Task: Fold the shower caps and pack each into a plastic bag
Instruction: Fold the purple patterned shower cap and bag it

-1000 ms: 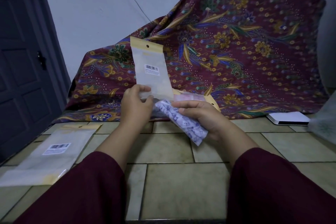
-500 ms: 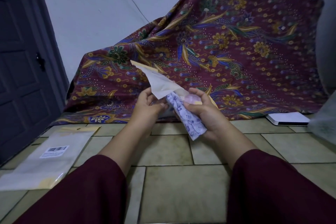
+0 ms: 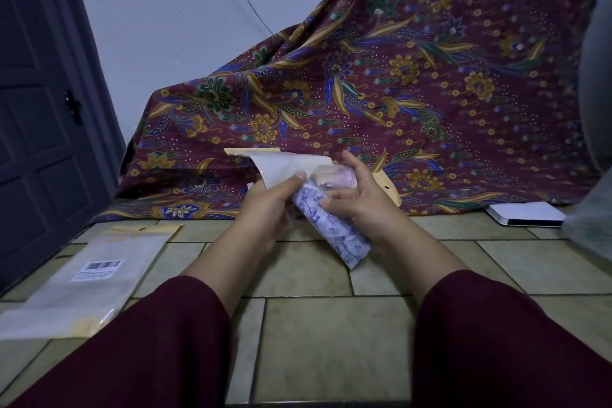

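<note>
A folded shower cap (image 3: 334, 230), white with a purple print, lies rolled between my hands above the tiled floor. My right hand (image 3: 361, 205) grips its upper part with curled fingers. My left hand (image 3: 268, 205) pinches a clear plastic bag (image 3: 284, 166) with a yellow header, tilted over towards the left, its mouth at the cap's upper end. Something pink shows through the plastic near my right fingers. Another bag's yellow header (image 3: 389, 189) peeks out behind my right hand.
A flat plastic bag with a barcode label (image 3: 89, 281) lies on the tiles at the left. A batik cloth (image 3: 397, 83) drapes over something behind my hands. A white flat box (image 3: 526, 214) sits at the right, a dark door (image 3: 36, 109) at the left.
The bag in my left hand has tipped from upright down to the left and lower. Its mouth has come to the cap's upper end. Both hands stayed close together.
</note>
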